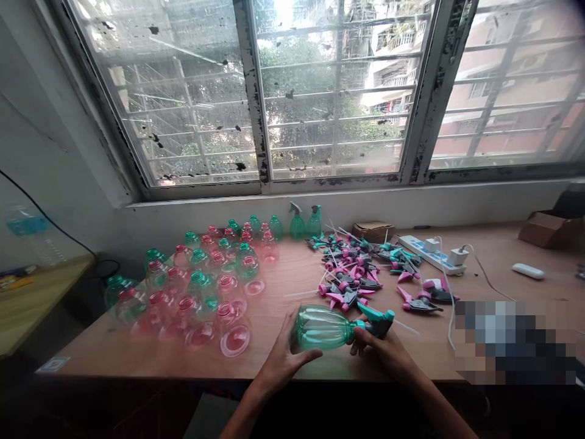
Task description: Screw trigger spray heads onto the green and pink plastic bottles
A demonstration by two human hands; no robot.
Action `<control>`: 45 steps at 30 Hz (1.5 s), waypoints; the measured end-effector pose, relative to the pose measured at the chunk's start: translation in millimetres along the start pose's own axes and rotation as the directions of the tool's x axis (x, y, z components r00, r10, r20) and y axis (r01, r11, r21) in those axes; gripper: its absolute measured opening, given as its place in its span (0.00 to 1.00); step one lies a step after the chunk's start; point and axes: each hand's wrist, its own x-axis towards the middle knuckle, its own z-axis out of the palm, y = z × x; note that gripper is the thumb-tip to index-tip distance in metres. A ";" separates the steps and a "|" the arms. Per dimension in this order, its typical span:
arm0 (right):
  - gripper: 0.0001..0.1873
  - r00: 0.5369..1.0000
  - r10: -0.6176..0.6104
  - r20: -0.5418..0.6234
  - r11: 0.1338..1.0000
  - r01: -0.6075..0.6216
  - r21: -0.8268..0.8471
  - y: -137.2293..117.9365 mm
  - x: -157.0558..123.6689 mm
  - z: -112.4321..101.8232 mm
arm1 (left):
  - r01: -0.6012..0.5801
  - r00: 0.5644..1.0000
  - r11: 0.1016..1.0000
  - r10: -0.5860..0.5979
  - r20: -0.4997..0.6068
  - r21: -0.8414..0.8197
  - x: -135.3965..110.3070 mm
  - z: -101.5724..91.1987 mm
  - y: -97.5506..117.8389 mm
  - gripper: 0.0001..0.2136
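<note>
A clear green spray bottle (322, 327) lies on its side in the air between my hands, above the table's front edge. My left hand (289, 353) is wrapped round its base. At the neck, my right hand (375, 344) grips the teal and grey spray head (377, 321), which sits against the bottle's mouth. Whether the head is screwed fully on, I cannot tell. Beyond my right hand lies a heap of loose pink, teal and grey spray heads (350, 268). Left of my hands stand several open pink bottles (226, 323) and green bottles (201, 286).
Two green bottles with spray heads (297, 225) stand by the wall under the window. A white power strip (432, 253) with plugs and cables lies right of the heap. Further right are a white oblong device (528, 271) and a cardboard box (551, 228).
</note>
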 end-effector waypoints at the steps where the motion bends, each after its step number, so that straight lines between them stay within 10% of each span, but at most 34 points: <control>1: 0.20 1.000 0.002 -0.004 1.000 -0.002 0.004 0.2 0.2 0.1 | -0.009 1.000 1.000 0.009 -0.003 -0.001 -0.4 -0.1 -1.2 0.44; 11: 0.22 1.000 0.007 0.012 0.997 -0.006 -0.074 -5.4 -2.2 1.7 | 0.016 0.999 0.999 -0.018 0.031 0.051 -1.6 1.0 11.1 0.36; 20: 0.19 1.000 -0.005 0.002 1.000 0.005 -0.014 1.7 -0.1 -1.0 | -0.020 0.999 0.989 0.026 -0.036 0.144 -1.9 2.7 1.6 0.49; 25: 0.19 0.999 -0.028 0.023 0.999 0.028 -0.034 0.7 -0.7 0.2 | -0.012 1.000 0.992 0.015 -0.025 0.127 -1.8 3.1 13.1 0.33; 33: 0.22 0.999 0.005 0.033 0.998 -0.003 -0.055 2.4 -0.9 -0.9 | -0.008 1.000 1.000 0.008 -0.016 0.014 0.4 -0.6 -7.3 0.50; 39: 0.21 0.997 -0.022 0.068 0.998 0.026 -0.055 4.1 -0.6 -0.5 | 0.011 1.000 0.997 -0.013 0.021 0.077 0.6 2.4 17.3 0.32; 45: 0.20 0.999 -0.026 0.031 0.999 0.028 -0.042 8.5 1.9 -2.4 | -0.005 1.000 0.998 0.005 0.003 0.069 0.2 0.1 -2.2 0.44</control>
